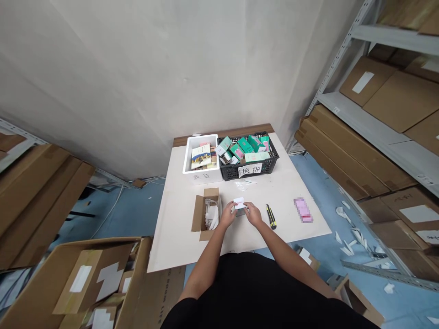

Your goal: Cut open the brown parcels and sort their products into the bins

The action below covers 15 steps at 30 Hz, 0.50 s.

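Nearest: black short sleeves, both bare forearms reaching over the pale, wood-edged table [178,237]. Left hand [227,214] and right hand [253,214] pinch opposite sides of a small white rectangular piece with red print [238,201], located at the table's near-middle. A greyish part shows just below it; joined or separate, cannot tell.

Left of the left hand: open brown cardboard carton [197,214], flaps out, white crumpled wrapping [211,214] inside. Right of the right hand, apart from it: black-and-yellow utility knife [270,216], lying flat. Farther right: pink pixelated rectangle [303,210], details obscured.

Beyond: clear crumpled plastic [242,185]. Behind it, side by side: white foam box [203,176] with booklets, and black plastic crate [230,172] heaped with green cartons [245,145]. Farthest: grey wall [185,59].
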### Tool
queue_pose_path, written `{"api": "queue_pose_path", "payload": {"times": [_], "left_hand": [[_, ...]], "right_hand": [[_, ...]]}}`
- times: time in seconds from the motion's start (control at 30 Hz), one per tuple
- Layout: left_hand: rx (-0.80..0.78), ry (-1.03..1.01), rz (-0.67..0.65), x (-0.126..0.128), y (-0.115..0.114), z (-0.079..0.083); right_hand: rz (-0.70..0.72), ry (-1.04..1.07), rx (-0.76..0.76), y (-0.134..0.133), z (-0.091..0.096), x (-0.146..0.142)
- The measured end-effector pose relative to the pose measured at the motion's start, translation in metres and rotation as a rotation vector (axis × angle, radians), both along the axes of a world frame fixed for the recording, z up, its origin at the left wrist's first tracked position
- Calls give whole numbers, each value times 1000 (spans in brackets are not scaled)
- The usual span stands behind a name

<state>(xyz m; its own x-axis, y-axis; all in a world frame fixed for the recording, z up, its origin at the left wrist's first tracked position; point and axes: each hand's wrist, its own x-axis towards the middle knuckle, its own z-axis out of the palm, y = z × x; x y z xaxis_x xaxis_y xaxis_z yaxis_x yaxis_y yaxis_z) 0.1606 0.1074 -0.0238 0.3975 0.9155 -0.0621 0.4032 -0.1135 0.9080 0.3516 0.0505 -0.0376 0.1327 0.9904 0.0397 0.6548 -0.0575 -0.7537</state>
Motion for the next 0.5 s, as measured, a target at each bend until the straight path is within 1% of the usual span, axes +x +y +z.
{"api": "queue_pose_path", "payload": {"times": [0.07,0.13,0.23,0.3,0.33,0.4,0.43,0.5], "left_hand": [[-14,-3,-17,-1,0,-4],[-90,-68,12,0,-1,-9],[-250,-237,168,7,-2,-18],[-304,-284,258,15,-1,-23],[-314,-282,280,20,0,-24],[-318,-267,305,29,5,-22],[-313,-260,310,32,9,-19],[-280,-254,291,36,22,-6]], "right_hand": [[1,62,10,0,-1,0],[-19,180,-12,2,-2,0],[-119,422,-96,8,-4,-1],[-184,542,-137,13,-6,-3],[-210,578,-146,17,-6,-5],[-252,621,-140,25,-4,-8],[-269,634,-129,29,-2,-9],[-278,659,-88,40,7,-8]]}}
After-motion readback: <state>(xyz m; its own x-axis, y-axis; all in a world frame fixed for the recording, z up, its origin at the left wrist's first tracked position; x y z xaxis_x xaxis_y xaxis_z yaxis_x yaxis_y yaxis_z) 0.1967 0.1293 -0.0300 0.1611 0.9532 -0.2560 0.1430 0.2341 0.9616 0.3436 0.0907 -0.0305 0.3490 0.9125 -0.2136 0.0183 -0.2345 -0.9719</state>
